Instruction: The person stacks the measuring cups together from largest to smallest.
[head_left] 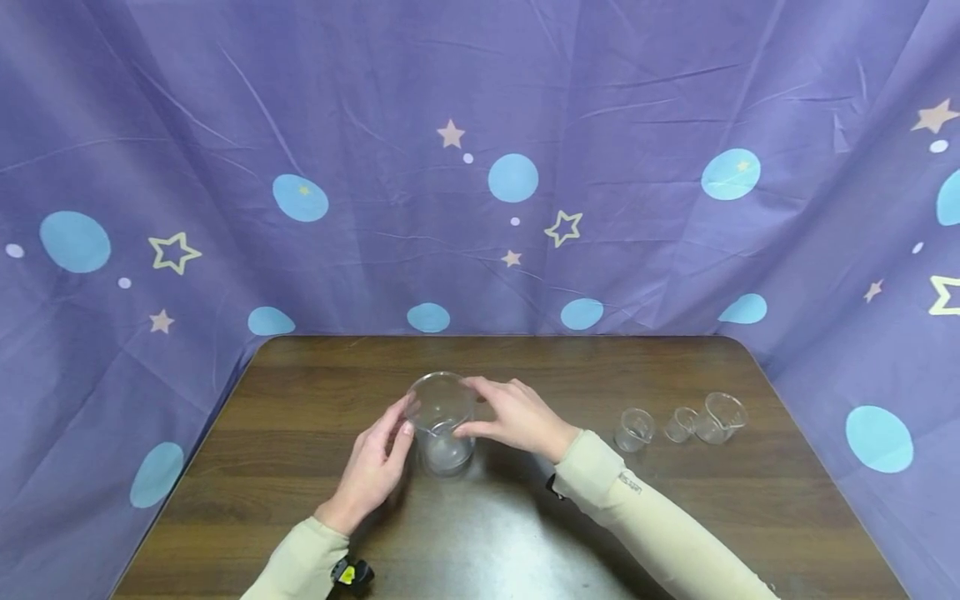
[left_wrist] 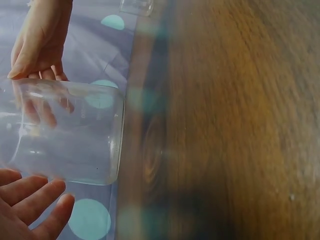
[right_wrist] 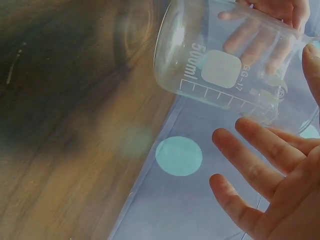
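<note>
A large clear glass beaker (head_left: 442, 421) stands upright between both hands; its base is close over or on the tabletop. White print reading 500ml, a pale label patch and scale lines show on its wall (right_wrist: 220, 70) in the right wrist view. My left hand (head_left: 375, 462) holds the left side near the rim, thumb towards me, fingers along the glass. From the right, my right hand (head_left: 521, 417) grips the upper part, thumb at the near side and index finger by the far rim. Its other fingers (right_wrist: 245, 165) spread away from the glass.
To the right on the brown wooden table (head_left: 315, 392) stand three smaller glass beakers: one (head_left: 634, 430) nearer the hands, a tiny one (head_left: 681, 425), and a wider one (head_left: 722, 418) close beside it. A purple curtain (head_left: 375, 167) with stars and dots surrounds the table.
</note>
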